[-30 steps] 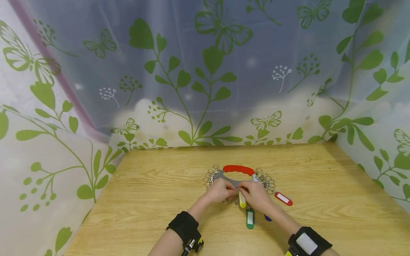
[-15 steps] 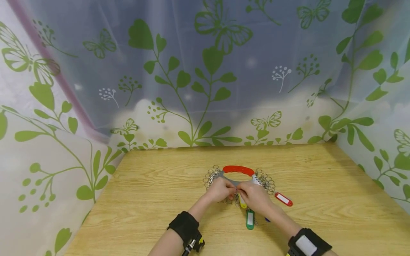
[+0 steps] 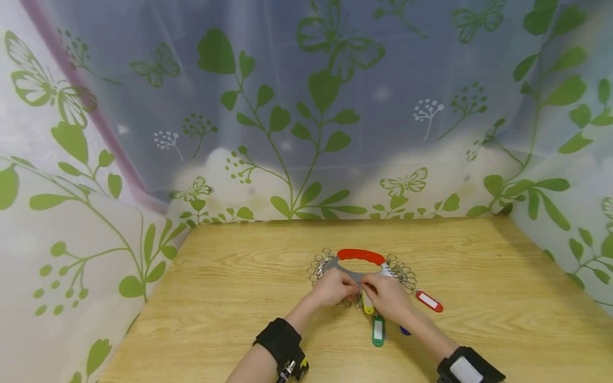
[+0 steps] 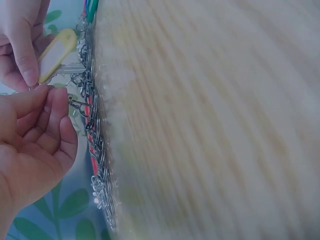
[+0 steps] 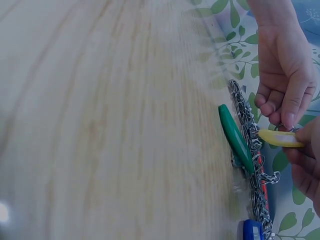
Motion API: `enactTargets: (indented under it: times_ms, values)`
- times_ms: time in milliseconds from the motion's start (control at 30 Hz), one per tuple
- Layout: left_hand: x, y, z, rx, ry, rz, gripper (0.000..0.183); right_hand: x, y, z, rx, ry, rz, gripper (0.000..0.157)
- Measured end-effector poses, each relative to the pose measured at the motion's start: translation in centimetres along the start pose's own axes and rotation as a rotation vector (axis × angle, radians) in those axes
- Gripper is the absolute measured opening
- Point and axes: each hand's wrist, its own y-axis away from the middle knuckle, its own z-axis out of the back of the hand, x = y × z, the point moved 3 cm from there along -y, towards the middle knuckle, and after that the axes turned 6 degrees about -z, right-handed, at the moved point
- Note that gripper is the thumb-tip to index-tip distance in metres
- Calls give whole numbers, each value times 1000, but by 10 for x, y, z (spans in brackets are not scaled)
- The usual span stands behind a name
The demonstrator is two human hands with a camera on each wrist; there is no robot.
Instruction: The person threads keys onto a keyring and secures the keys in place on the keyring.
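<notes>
Both hands meet fingertip to fingertip over the front of a grey key holder with a red handle (image 3: 360, 256). My left hand (image 3: 333, 287) pinches a thin metal ring (image 5: 283, 126) at the end of a yellow key tag (image 4: 59, 54). The right hand (image 3: 387, 295) holds this tag between thumb and fingers; a silver key (image 4: 70, 69) shows beside it. Fingers cover much of the ring, so how it is linked cannot be told. A green key tag (image 3: 378, 331) lies just in front of the hands. A blue key tag (image 5: 253, 230) is partly hidden under the right forearm.
Bunches of metal rings and clasps flank the holder, on the left (image 3: 320, 266) and on the right (image 3: 404, 274). To the right lies a red key tag (image 3: 429, 301). All rest on a wooden table (image 3: 230, 266), with a leaf-print curtain (image 3: 258, 186) behind.
The head view has shifted slightly. Both hands stay together at the same place over the holder, with small finger movements; the yellow tag has tilted a little between them.
</notes>
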Motion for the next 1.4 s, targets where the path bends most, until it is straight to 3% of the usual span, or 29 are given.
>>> enactTargets:
  times_ms: [333,433,600,767,867,1067,1233,1400]
  values:
    - [1,-3,2,-21,51,24,16,1,-1,0,-64,70,175,11]
    - [2,-2,2,-25,51,19,16,1,-1,0,-58,42,129,10]
    - [5,0,-2,-5,72,15,14,-1,2,-2,-34,-31,-22,8]
    - [6,0,-2,5,73,3,15,-2,3,-3,-21,-45,-86,4]
    - [4,0,-1,-3,59,1,16,-2,2,-3,-23,-51,-81,4]
    - [2,0,3,-29,58,28,15,1,1,-2,-45,-47,18,10]
    - [4,-1,4,-47,98,50,13,1,0,-3,-55,-42,80,10]
    - [7,-2,4,-52,146,71,13,2,0,-4,-48,-44,85,9]
